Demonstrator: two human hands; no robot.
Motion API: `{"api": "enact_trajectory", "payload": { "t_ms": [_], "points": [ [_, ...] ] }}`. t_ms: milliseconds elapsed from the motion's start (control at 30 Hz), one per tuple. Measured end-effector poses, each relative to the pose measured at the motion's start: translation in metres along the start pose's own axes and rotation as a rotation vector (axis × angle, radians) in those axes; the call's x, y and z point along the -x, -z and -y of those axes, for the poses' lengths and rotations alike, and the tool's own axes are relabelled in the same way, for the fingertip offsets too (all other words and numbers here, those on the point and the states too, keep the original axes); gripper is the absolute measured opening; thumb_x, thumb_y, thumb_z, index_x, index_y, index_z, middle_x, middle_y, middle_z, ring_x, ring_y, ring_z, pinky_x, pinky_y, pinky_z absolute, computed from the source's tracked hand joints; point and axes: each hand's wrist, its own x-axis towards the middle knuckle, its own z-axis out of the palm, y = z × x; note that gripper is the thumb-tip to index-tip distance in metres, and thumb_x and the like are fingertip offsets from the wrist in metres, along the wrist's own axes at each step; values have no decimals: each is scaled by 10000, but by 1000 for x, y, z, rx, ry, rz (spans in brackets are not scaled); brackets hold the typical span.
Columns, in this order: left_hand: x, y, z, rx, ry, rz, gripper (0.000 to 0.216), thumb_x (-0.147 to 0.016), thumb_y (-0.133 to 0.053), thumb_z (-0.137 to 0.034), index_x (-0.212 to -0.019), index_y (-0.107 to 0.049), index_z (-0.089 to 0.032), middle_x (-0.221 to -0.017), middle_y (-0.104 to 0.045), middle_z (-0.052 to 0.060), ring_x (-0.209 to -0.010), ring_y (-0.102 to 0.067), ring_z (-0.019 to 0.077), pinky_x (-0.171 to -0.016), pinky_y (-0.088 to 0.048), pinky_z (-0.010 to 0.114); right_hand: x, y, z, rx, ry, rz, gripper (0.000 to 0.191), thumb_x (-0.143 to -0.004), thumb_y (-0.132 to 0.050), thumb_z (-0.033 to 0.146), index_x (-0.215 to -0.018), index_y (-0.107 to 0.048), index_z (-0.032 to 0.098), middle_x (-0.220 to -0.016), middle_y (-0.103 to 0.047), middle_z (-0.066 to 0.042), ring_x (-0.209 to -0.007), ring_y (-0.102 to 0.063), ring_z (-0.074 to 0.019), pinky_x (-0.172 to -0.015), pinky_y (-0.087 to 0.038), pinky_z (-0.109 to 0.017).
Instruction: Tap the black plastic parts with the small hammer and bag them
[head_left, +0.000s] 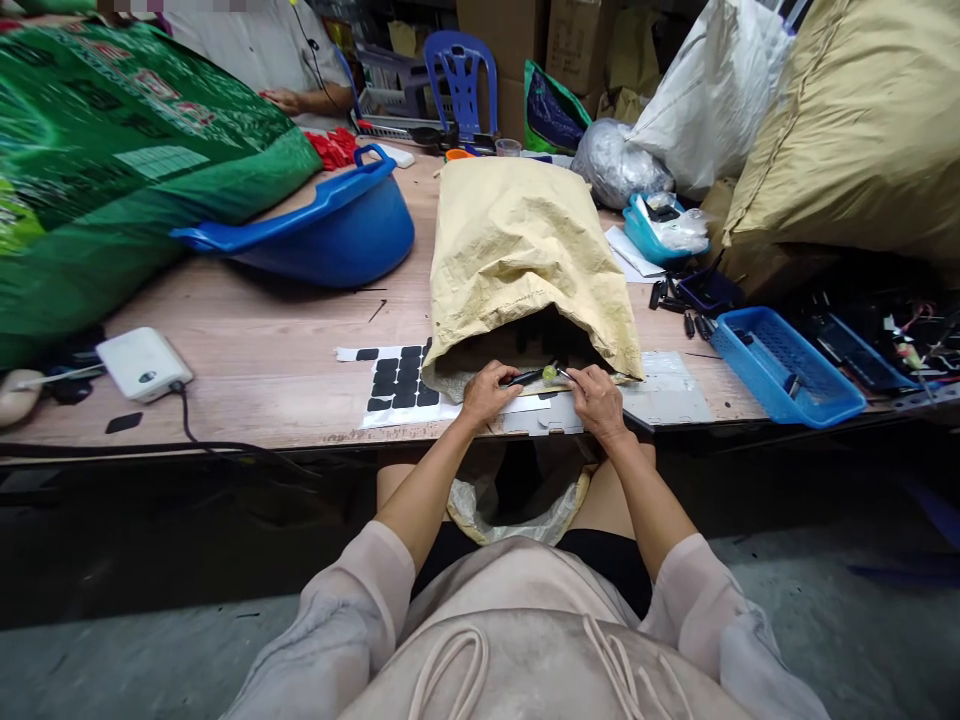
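Observation:
A tan paper sack (525, 230) lies on the table with its dark mouth facing me. Just in front of that mouth, my left hand (486, 392) is closed on a slim black part (529, 377). My right hand (598, 400) pinches a small thing with a yellow-green, see-through piece (550, 373) at its end, which meets the black part. Its exact kind is too small to tell. A sheet of black rounded stickers (405, 378) lies left of my left hand. Another open sack (517, 530), pale inside, is between my legs.
A blue basin (337, 225) and a big green bag (150, 150) fill the left; a white device (145, 364) with a cable sits near the edge. At right are a blue basket (784, 365), black parts and a large tan sack (862, 130). Another person's hand (283, 101) shows across the table.

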Motion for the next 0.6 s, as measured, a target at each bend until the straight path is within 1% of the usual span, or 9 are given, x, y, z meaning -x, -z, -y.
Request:
{"api": "enact_trajectory", "payload": {
  "t_ms": [100,233,367,600],
  "points": [
    [0,0,0,-3,-2,12,282,-826,-726,-284,-1092,-813,-248,-999,-700,21,-902,-665,186,-795,-516,283,-4,-4,14,-134,-23,-11,365,-1027,-487,216,-1294,-735,215,-1022,-694,-96,-946,-645,-247,-850,-516,-336],
    [0,-1,-1,-10,10,16,298,-843,-725,-298,-1120,-820,-245,-1009,-699,32,-894,-667,188,-795,-517,285,-10,-11,31,-250,-60,-5,356,-1003,-497,204,-1246,-757,198,-1033,-737,-99,-940,-683,-245,-872,-542,-337],
    [0,-1,-1,-9,8,22,302,-852,-719,-296,-1130,-819,-235,-1025,-706,40,-883,-667,187,-798,-519,288,-10,-15,36,-239,-90,-1,348,-987,-513,194,-1221,-770,172,-1033,-748,-113,-942,-696,-253,-867,-547,-343],
    [-1,-1,1,-10,-14,2,280,-823,-749,-300,-1087,-817,-234,-1001,-706,35,-889,-666,187,-802,-530,286,-3,-14,32,-190,-79,-9,343,-999,-505,189,-1217,-770,195,-993,-741,-99,-870,-686,-236,-842,-547,-329]
  ]
}}
